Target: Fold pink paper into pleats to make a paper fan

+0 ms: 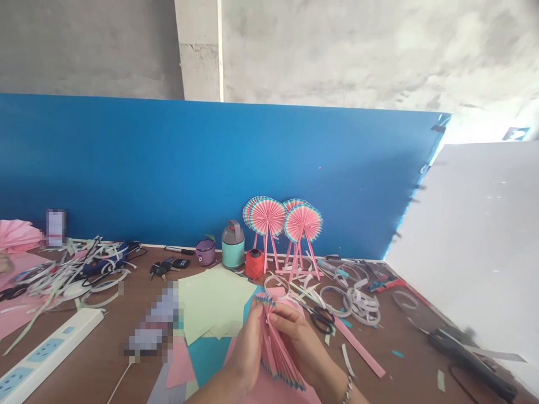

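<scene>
Both my hands hold a pink accordion-folded paper fan (275,348) with blue edges, upright above the table. My left hand (248,350) presses its left face, fingers closed along the pleats. My right hand (301,342) grips the right face, fingers curled over the folds, a bracelet on the wrist. Under them lie pink, teal and light green paper sheets (213,303). Black-handled scissors (320,318) lie just right of my right hand.
Finished pink paper fans (284,221) on stands lean on the blue board. A red thread spool (254,264), teal container (233,245), purple pot (205,252), keys (162,268), power strip (46,350), glue gun (467,353) and paper strip scraps (357,297) litter the brown table.
</scene>
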Motion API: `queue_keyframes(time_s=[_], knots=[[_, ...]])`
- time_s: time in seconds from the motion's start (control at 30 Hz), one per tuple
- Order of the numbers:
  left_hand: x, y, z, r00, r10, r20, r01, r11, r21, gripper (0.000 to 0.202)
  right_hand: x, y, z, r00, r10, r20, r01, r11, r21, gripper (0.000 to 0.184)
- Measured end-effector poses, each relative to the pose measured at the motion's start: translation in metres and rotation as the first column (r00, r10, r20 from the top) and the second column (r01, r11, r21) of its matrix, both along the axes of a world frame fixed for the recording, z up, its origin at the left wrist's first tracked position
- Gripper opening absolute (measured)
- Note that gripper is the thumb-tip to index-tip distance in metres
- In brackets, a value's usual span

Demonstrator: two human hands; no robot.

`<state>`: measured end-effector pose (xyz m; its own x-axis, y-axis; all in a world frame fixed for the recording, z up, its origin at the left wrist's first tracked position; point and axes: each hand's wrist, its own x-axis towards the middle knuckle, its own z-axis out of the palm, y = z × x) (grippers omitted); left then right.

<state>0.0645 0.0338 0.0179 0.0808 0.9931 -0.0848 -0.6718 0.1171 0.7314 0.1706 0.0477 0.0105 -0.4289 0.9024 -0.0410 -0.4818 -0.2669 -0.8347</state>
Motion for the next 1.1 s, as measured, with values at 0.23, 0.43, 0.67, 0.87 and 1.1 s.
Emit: queue_keyframes(time_s=[0.23,0.43,0.67,0.87,1.1], knots=[[0.0,0.0,-0.004,1.0,-0.005,0.001,0.005,0.997,-0.075,0.036,-0.002,-0.001,0.002,0.998,-0.047,0.051,0.047,0.999,-0.012,0.028],[0.001,0.001,-0.006,0.999,0.01,0.045,-0.008,0.999,-0.046,0.036,-0.003,-0.001,0.001,0.998,-0.04,0.038,0.04,0.999,0.009,0.025],[0.0,-0.002,-0.007,1.0,0.009,-0.029,-0.008,0.999,0.04,0.044,-0.002,-0.001,-0.001,0.994,-0.084,0.074,0.082,0.996,0.036,0.025],[-0.002,-0.004,-0.01,0.99,-0.002,-0.14,0.019,0.993,0.119,0.047,-0.002,0.001,-0.001,0.99,-0.107,0.091,0.106,0.994,0.02,0.022],[-0.002,-0.002,-0.018,0.992,0.04,-0.123,-0.036,0.999,0.036,0.053,-0.003,-0.001,0.003,0.99,-0.096,0.108,0.092,0.995,0.041,0.022]])
